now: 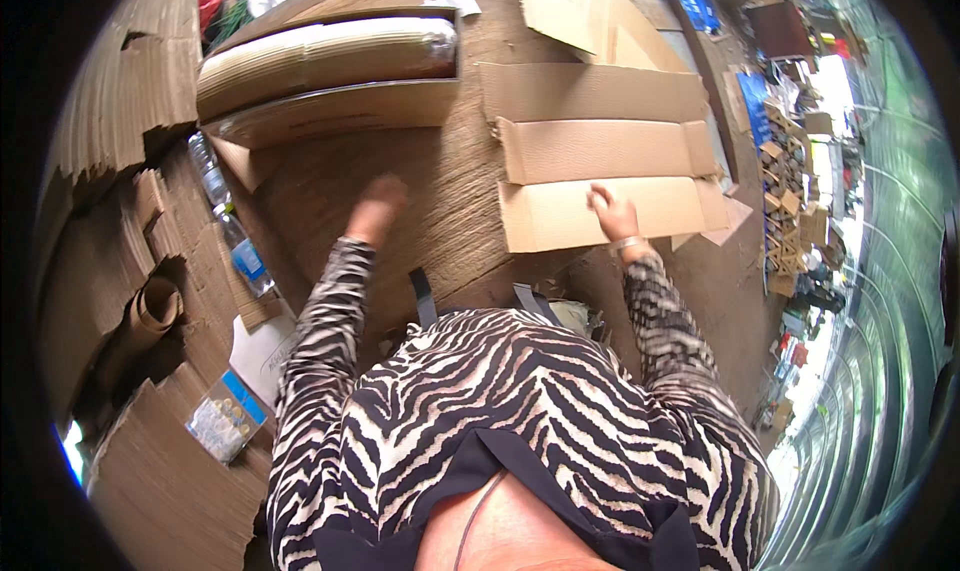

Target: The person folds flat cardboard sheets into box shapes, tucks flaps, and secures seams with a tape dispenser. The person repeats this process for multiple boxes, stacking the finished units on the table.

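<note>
- Spanning most of the view, a wooden worktable (440, 186) carries cardboard stock; torn corrugated sheets (110, 101) are heaped along its left side.
- Lying flat on the right half of the table, an unfolded cardboard box blank (600, 146) shows its flaps spread; its near panel overhangs the table edge slightly.
- At the far left of the table, a long open carton (330, 76) holds a roll of corrugated card.
- Right hand (612, 211): it rests on the near panel of the box blank, fingers curled and pressing on the card; whether it pinches the edge cannot be told. A bracelet sits at the wrist.
- Left hand (378, 206): blurred, over bare table, well apart from the box blank, which lies to its right. It touches nothing visible; its state, loose or clenched, cannot be told.
- Two clear plastic bottles (228, 221) lie end to end near the table's left edge, left of the left hand.
- Lower left, a small clear packet (225, 421) of pale round pieces rests on cardboard.
</note>
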Demonstrator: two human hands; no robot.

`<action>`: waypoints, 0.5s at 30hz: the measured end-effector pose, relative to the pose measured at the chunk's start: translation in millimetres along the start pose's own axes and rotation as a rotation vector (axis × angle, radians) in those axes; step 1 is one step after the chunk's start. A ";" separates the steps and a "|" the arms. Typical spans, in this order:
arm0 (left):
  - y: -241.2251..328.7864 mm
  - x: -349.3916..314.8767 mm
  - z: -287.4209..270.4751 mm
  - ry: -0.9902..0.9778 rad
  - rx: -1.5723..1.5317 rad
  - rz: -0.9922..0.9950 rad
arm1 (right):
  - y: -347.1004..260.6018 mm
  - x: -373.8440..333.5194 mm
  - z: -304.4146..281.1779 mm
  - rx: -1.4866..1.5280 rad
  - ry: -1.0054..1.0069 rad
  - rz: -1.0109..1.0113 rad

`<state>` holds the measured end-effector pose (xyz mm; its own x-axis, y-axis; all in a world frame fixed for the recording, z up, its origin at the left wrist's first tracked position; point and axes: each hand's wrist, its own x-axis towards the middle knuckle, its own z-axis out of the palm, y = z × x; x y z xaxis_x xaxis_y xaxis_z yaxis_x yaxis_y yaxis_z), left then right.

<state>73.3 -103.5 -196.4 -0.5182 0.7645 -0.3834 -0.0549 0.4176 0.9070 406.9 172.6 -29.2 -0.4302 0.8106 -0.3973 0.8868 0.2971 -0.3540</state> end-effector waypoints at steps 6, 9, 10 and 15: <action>54.8 -20.0 194.6 -0.452 -0.523 -0.611 | 114.2 -149.9 3.4 0.356 0.075 0.213; 52.1 -4.0 218.5 -0.470 -0.700 -0.426 | 131.7 -177.1 -6.6 0.438 0.099 0.286; 55.3 0.8 224.4 -0.410 -0.482 -0.400 | 156.2 -178.5 -6.2 0.436 0.132 0.277; 41.4 -26.3 192.0 -0.335 -0.633 -0.281 | 238.0 -153.9 -11.4 0.671 0.418 0.489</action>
<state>248.6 -12.0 -182.3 -0.1318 0.8215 -0.5547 -0.6765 0.3344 0.6561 686.1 124.3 -42.7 0.1770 0.9235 -0.3403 0.6139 -0.3739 -0.6953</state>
